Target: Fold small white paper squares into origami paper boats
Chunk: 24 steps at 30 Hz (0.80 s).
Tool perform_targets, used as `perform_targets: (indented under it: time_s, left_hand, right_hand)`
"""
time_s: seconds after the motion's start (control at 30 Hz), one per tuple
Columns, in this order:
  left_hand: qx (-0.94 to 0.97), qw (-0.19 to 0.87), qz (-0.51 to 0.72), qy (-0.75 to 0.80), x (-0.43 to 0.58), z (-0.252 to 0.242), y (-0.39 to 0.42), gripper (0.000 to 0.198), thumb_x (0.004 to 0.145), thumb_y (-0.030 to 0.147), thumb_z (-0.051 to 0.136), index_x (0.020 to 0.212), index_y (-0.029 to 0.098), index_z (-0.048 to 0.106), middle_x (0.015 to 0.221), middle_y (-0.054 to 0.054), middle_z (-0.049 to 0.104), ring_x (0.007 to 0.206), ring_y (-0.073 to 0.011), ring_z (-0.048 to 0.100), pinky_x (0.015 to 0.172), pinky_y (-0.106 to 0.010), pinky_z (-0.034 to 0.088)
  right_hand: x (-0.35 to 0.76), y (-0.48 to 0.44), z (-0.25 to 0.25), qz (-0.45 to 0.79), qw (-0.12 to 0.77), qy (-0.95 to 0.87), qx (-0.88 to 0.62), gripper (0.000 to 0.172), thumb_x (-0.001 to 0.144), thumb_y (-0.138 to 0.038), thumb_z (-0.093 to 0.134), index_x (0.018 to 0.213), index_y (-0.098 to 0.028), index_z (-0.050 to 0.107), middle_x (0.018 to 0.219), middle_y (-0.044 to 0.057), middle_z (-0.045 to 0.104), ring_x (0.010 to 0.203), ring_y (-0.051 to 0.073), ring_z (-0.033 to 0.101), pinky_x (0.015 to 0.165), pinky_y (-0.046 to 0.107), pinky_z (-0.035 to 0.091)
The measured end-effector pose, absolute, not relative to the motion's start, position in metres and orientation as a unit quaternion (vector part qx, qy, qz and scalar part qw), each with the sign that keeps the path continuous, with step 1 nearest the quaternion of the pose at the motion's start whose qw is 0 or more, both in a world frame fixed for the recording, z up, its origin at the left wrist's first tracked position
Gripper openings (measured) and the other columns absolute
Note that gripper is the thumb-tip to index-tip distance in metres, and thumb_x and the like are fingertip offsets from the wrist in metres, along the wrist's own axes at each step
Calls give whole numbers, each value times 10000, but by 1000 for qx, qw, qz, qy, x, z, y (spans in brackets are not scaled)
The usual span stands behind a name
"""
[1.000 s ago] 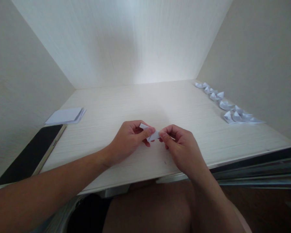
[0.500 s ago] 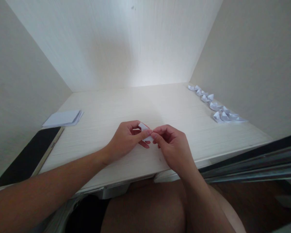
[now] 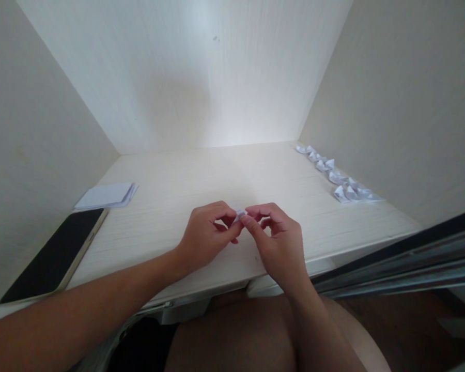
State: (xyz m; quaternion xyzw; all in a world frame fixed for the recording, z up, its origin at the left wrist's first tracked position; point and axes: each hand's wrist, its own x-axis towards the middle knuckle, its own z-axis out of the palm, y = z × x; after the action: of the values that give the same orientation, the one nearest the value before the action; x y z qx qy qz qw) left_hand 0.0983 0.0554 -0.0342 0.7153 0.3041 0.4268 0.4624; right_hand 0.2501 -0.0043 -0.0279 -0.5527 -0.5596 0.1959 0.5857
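A small piece of folded white paper (image 3: 239,214) is held between my two hands, just above the front middle of the white desk (image 3: 166,181). My left hand (image 3: 211,230) pinches it from the left between thumb and fingers. From the other side my right hand (image 3: 277,230) grips its right part with thumb and forefinger. Most of the paper is covered by my fingertips, so its exact folded shape is hard to make out.
Several folded paper boats (image 3: 337,178) stand in a row along the right wall. At the left lies a stack of white paper sheets (image 3: 104,195), with a dark-screened phone or tablet (image 3: 54,256) in front of it. A dark striped edge (image 3: 395,258) borders the desk at right.
The paper has been turned or folded smaller between my fingers, and less of it shows. My right thumb now lies over it. The view has tilted up slightly.
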Motion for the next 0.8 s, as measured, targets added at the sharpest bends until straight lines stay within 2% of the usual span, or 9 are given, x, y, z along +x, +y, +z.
perform_targets:
  time_s: [0.13,0.3,0.53,0.67,0.8]
  left_hand:
    - [747,385,455,294,95,-32,56,13,818,194,781,823,185,788,792,-35,680,629,-135,679,536,-240,625]
    - [765,296,492,293,94,-28,57,73,804,160,767,869,194,762,764,-14,687,634,-115,668,547,-196,599]
    - [779,226,512,282,94,-34,53,165,797,134,718,860,206,584,703,43,661,566,-81,637,537,-162,587]
    - [775,212,539,253,94,-38,51,211,806,98,722,890,206,561,735,53,636,572,-69,630,551,-163,597]
    - [794,256,516,196,95,-37,51,168,833,116,752,938,181,639,846,1,655,625,-80,642,572,-195,609]
  right_hand:
    - [243,-8,-27,151,600,-581,-529,65,883,-168,730,896,-231,735,830,13,718,761,167,648,655,309,504]
    - [238,-9,-27,134,621,-586,-503,93,883,-160,746,917,-242,719,891,20,726,814,173,659,678,316,542]
    - [231,-8,-33,148,659,-562,-478,102,857,-156,763,905,-235,719,919,21,719,859,169,680,680,295,562]
    - [228,-7,-36,220,703,-487,-469,139,813,-186,811,920,-227,732,888,15,749,792,163,714,735,317,593]
    - [232,-5,-33,314,729,-390,-466,129,769,-240,838,849,-210,741,899,43,801,812,190,746,765,346,609]
